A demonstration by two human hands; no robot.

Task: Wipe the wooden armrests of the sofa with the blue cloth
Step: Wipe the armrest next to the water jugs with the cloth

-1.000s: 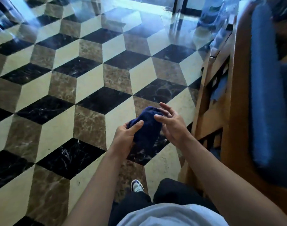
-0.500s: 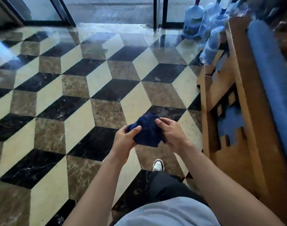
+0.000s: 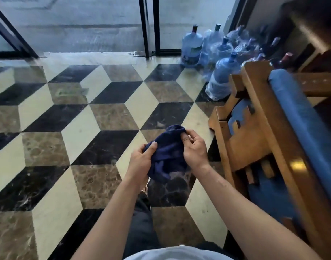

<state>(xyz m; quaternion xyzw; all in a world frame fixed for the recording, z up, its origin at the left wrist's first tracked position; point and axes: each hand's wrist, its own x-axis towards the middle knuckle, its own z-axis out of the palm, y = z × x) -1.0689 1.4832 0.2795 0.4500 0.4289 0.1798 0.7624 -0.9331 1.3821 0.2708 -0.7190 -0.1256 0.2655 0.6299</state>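
Note:
A dark blue cloth is bunched in front of me, above the tiled floor. My left hand grips its lower left side, thumb on top. My right hand pinches its upper right edge. To the right stands the wooden sofa, its long wooden armrest running away from me beside a blue cushion. Both hands are left of the armrest and not touching it.
Several large blue water bottles stand on the floor beyond the sofa's far end. Glass doors with black frames close off the far side. The floor is glossy marble in black, brown and cream. My dark trouser leg shows below.
The view has tilted up and forward, bringing the glass doors and bottles into sight. Both hands kept hold of the cloth and reworked it; the right hand's fingers have closed on its top edge.

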